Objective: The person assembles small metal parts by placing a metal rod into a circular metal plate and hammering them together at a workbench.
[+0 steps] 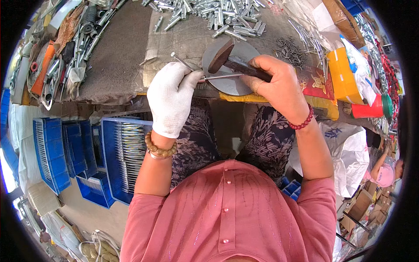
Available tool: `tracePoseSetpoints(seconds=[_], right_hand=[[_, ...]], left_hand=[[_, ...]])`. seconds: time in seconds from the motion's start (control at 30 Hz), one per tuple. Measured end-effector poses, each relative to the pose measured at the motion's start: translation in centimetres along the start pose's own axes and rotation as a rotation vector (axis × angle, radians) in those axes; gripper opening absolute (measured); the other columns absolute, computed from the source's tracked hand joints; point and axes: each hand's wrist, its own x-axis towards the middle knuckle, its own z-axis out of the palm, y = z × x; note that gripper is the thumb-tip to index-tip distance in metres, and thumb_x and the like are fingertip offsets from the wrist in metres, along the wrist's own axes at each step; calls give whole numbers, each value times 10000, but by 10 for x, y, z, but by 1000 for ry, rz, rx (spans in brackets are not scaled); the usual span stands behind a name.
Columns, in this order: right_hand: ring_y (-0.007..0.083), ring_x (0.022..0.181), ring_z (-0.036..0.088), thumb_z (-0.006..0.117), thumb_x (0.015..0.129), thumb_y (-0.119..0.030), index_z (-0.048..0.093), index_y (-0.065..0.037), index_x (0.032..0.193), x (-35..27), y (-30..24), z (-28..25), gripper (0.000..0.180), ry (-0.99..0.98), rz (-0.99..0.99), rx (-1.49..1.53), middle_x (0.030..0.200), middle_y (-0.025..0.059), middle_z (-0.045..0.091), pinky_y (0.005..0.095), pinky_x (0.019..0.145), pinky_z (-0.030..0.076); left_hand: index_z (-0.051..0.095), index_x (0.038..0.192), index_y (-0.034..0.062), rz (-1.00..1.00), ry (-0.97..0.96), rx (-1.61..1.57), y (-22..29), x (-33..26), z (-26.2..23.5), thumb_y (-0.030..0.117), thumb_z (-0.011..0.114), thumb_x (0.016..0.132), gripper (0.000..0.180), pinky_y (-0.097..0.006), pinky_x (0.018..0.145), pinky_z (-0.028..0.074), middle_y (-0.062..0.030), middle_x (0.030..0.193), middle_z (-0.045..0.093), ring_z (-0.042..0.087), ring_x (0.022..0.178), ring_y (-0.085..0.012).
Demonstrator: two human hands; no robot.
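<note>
My left hand [171, 98], in a white knit glove, is closed with thumb and fingertips pinched on a thin metal rod [224, 77]. The rod reaches across to the fingertips of my right hand [279, 85]. Another slim metal piece with a flat round end [176, 58] sticks out past the gloved fingers. Bare, my right hand is wrapped around the dark handle of a hammer [221, 56]. Its rusty head hangs over a round grey metal disc [238, 88] at the bench's near edge. Whether the right fingertips also grip the rod, I cannot tell.
Loose metal tubes [218, 15] lie heaped at the back of the bench, with small dark pins [290, 52] to the right. Tools, including an orange-handled one [43, 72], crowd the left. Blue crates [104, 161] of metal rods stand below. A yellow box [345, 75] sits far right.
</note>
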Motion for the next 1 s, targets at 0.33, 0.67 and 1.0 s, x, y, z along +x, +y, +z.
tracePoseSetpoints(seconds=[0.33, 0.67, 1.0], right_hand=[[406, 839, 680, 807, 834, -159, 713, -14, 1003, 5, 2, 5, 241, 59, -1, -42, 919, 178, 693, 428, 717, 529], [350, 784, 666, 797, 861, -194, 718, 15, 1041, 12, 7, -5, 287, -85, 98, 105, 918, 211, 694, 407, 734, 521], [60, 914, 598, 693, 972, -6, 658, -2, 1304, 9, -12, -26, 334, -75, 145, 440, 997, 86, 739, 285, 816, 521]], left_hand=[[731, 877, 33, 37, 16, 12, 0, 0, 1, 78, 788, 869, 73, -374, 718, 525, -115, 825, 683, 667, 773, -304], [713, 857, 44, 61, 41, 74, -3, 0, 7, 93, 799, 849, 99, -386, 720, 525, -106, 823, 674, 663, 783, -309], [700, 890, 20, 163, 35, 211, -7, -2, 5, 76, 785, 866, 104, -385, 743, 529, -127, 855, 675, 666, 810, -326]])
